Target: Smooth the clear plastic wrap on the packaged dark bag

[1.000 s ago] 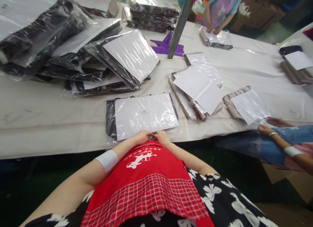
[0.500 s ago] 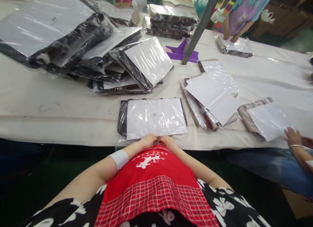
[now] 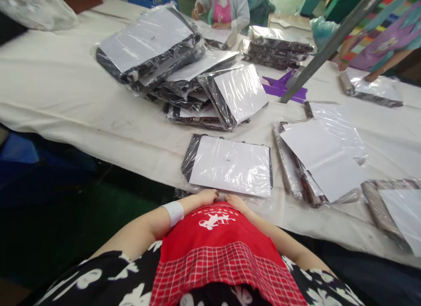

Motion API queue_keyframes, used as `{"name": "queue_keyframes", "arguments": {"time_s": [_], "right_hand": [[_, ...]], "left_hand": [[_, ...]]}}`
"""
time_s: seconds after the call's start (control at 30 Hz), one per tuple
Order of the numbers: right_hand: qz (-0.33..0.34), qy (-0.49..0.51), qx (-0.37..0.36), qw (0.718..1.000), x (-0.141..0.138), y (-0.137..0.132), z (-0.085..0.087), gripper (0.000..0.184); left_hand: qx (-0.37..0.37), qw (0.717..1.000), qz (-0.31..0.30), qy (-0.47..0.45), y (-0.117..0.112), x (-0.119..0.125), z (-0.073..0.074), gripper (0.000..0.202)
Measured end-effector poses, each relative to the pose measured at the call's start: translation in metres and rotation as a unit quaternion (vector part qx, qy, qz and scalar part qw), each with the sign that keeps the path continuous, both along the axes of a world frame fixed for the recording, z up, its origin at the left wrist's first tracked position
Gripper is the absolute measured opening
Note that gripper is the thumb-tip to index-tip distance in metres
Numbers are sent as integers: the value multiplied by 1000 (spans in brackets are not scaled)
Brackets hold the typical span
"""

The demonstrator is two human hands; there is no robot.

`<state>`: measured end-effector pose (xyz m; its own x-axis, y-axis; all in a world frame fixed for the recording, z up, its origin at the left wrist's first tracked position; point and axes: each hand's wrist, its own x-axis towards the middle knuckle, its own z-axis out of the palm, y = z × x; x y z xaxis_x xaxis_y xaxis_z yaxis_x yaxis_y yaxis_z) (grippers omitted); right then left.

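In front of me at the table's near edge lies a flat package: a dark folded item under a white sheet (image 3: 232,163), all inside a clear plastic bag (image 3: 226,189). My left hand (image 3: 208,195) is closed at the bag's near edge, fingers curled in. Close beside it, my right hand (image 3: 237,203) is closed on the same edge, its fingertips partly hidden. A small label shows in the middle of the white sheet. My red apron (image 3: 213,227) sits right below both hands.
Behind lies a leaning pile of bagged packages (image 3: 148,42). To the right are more bagged packages (image 3: 322,152) with white sheets. A slanted metal pole (image 3: 329,51) rises beside purple strips (image 3: 286,88). Two people work across the table (image 3: 82,99).
My view has swung left, so the table's things sit further right in the picture. Both hands stay at the bag's near edge. A neighbour's hand at the right has left the view.
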<state>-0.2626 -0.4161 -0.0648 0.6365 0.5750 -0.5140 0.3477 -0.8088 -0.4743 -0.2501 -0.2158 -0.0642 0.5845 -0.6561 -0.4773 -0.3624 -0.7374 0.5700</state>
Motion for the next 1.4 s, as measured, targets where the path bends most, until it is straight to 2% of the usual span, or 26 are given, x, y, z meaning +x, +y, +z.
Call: {"name": "queue_keyframes", "arguments": {"time_s": [0.1,0.27,0.4,0.5,0.67,0.73,0.87,0.97,1.07,1.13,1.2,1.3,1.4], "right_hand": [[43,-5,-13,999,-1,-4,5,15],[177,-79,6,981,4,-15,22,22],[198,-107,17,974,7,-18,29,25],[198,-77,26,977,8,-18,29,24],[135,-21,42,990,9,-17,27,18],[111,-22,26,993,12,-16,29,17],[37,-53,-5,998,26,-13,30,21],[-90,-32,3,995,42,-9,27,20],[-201,30,35,979,57,-3,21,16],[-210,47,53,975,64,1,18,19],[-214,60,67,973,68,3,16,19],[-207,72,73,973,71,1,15,17],[-190,72,69,977,70,-4,15,9]], "left_hand": [[17,999,44,-26,13,-14,1,22],[16,994,83,-65,42,-49,7,24],[-12,988,112,-101,57,-68,16,34],[-62,978,128,-155,56,-63,20,40],[-46,957,261,-121,51,-32,7,38],[-40,952,287,-101,54,-23,-1,38],[-33,953,289,-85,59,-22,-12,39],[-12,957,276,-92,57,-26,-10,37],[15,963,242,-119,58,-30,-3,39],[43,964,220,-143,63,-30,1,34],[79,957,221,-170,74,-31,4,20],[111,944,233,-205,96,-36,6,31],[85,950,205,-221,118,-44,8,33]]}}
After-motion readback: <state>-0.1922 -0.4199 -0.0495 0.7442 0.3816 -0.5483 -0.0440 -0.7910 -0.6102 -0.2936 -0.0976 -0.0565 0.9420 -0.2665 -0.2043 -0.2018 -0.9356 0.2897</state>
